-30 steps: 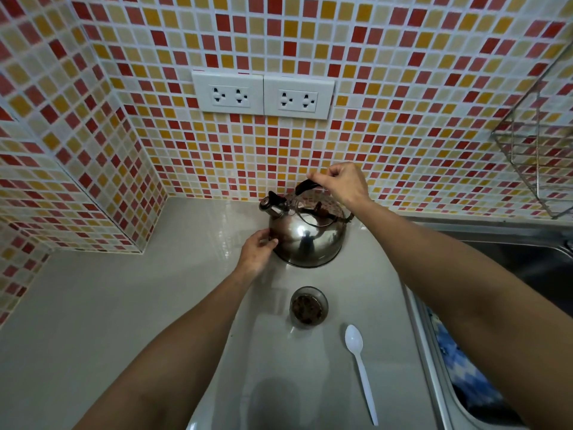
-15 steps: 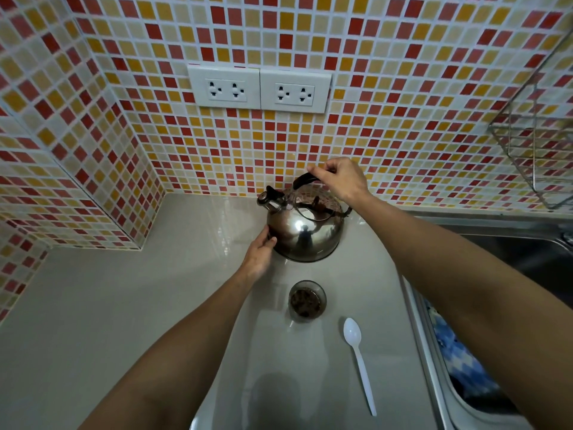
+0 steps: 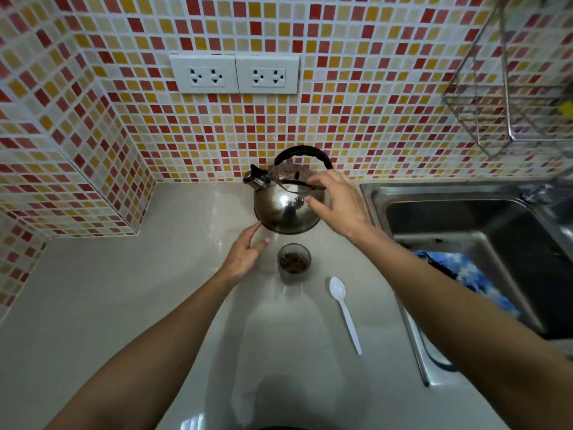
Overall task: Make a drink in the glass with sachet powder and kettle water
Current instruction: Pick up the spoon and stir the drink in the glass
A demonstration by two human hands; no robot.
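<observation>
A shiny steel kettle [image 3: 280, 207] with a black arched handle stands on the counter against the tiled wall, spout pointing left. In front of it sits a small clear glass [image 3: 294, 262] with dark brown powder at its bottom. My right hand [image 3: 336, 201] hovers over the kettle's right side, fingers spread, holding nothing. My left hand [image 3: 245, 254] lies open on the counter just left of the glass, its fingertips near the kettle's base. A white plastic spoon [image 3: 343, 308] lies to the right of the glass.
The pale counter [image 3: 124, 305] runs left to a tiled corner. A steel sink [image 3: 465, 225] at right holds a blue patterned cloth [image 3: 459, 271]. A wire rack [image 3: 511, 97] hangs at the upper right. Two wall sockets [image 3: 234, 74] sit above the kettle.
My right hand has let go of the kettle's handle and dropped beside its body. My left hand has come off the kettle's side and moved down toward the glass.
</observation>
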